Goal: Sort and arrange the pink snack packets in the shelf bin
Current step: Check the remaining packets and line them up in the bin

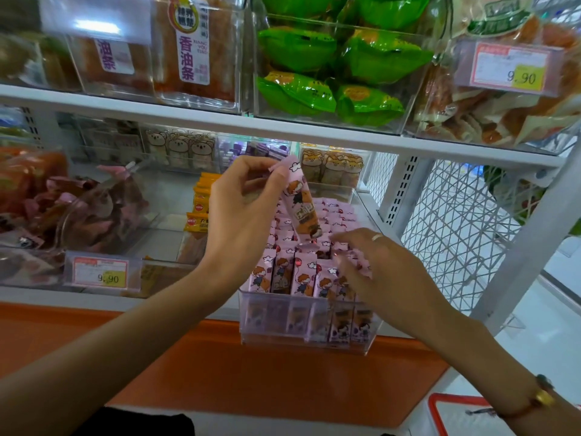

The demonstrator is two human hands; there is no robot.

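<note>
Holding one pink snack packet [300, 202] in my left hand [242, 212], pinched by its top crimp between thumb and fingertips, hanging tilted above the middle of the clear shelf bin [251, 316]. Right hand [374, 262] is down in the right side of the bin, fingers loosely curled over the tops of the standing packets [292, 275]; looks like it's touching or parting them, but I can't tell whether it actually grips one, that area is blurred. Read on step: mid-arrangement, one packet lifted out and waiting for a slot. Front row stands upright, faces forward, fairly even; rows behind are packed denser and less tidy, so I'd judge the job partly done. Next move probably needs the right hand to open a gap in a row and hold the neighbours back while the left lowers the packet bottom-first, face to the front, without tipping the ones beside it. Risk: thin packets lean easily, one nudge could fan a row. The lifted packet's bottom end sits just above the right hand's fingertips, close but apart as far as I can see. Bin overhangs the shelf edge [201, 306] slightly toward me. Price tag [100, 272] to the left, not involved.
</note>
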